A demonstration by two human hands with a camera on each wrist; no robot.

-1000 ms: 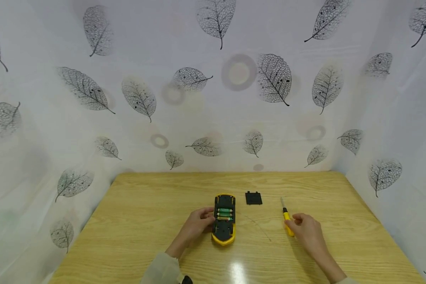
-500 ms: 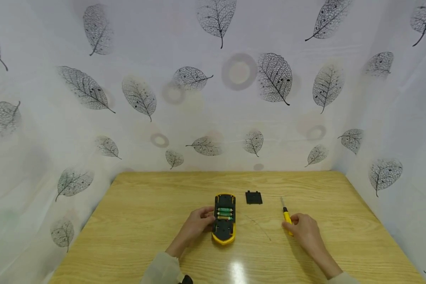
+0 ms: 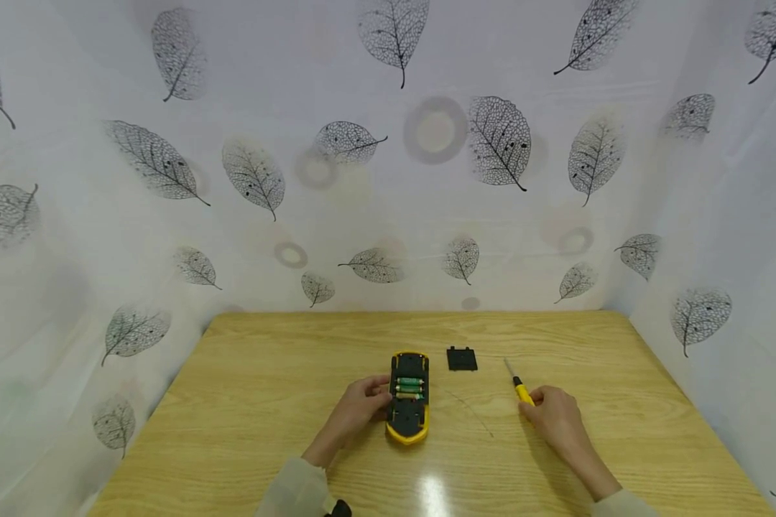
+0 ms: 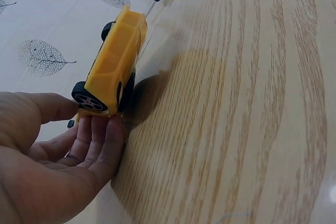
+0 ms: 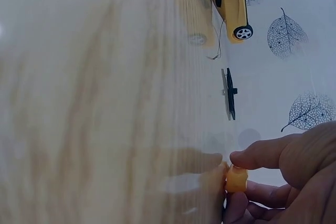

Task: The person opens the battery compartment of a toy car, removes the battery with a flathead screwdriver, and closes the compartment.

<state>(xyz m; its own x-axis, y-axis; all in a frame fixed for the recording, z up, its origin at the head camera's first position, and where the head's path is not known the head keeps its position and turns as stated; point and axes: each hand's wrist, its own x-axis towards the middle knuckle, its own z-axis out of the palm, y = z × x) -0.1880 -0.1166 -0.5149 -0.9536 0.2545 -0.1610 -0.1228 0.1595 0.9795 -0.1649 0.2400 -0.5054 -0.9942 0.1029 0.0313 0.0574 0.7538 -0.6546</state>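
Note:
A yellow-and-black toy car [image 3: 407,431] lies upside down on the table, its battery compartment uncovered with several green batteries [image 3: 409,389] inside. My left hand [image 3: 357,409] grips the car's left side, thumb and fingers at one end in the left wrist view. On the right, my right hand [image 3: 558,420] pinches the yellow handle of a screwdriver [image 3: 522,393], whose shaft points away and to the left. The right wrist view shows the handle's end [image 5: 236,180] between thumb and fingers; the rest of the tool is hidden there. Between the hands lies a black battery cover [image 3: 462,359].
A thin wire [image 3: 472,414] lies on the wooden table [image 3: 284,359] right of the car, running from near it toward the front. White cloth with leaf prints [image 3: 401,179] encloses the table at the back and both sides.
The screwdriver's tip has swung slightly left, and more of its handle is now covered by my right hand. My left hand and the toy car have stayed in place.

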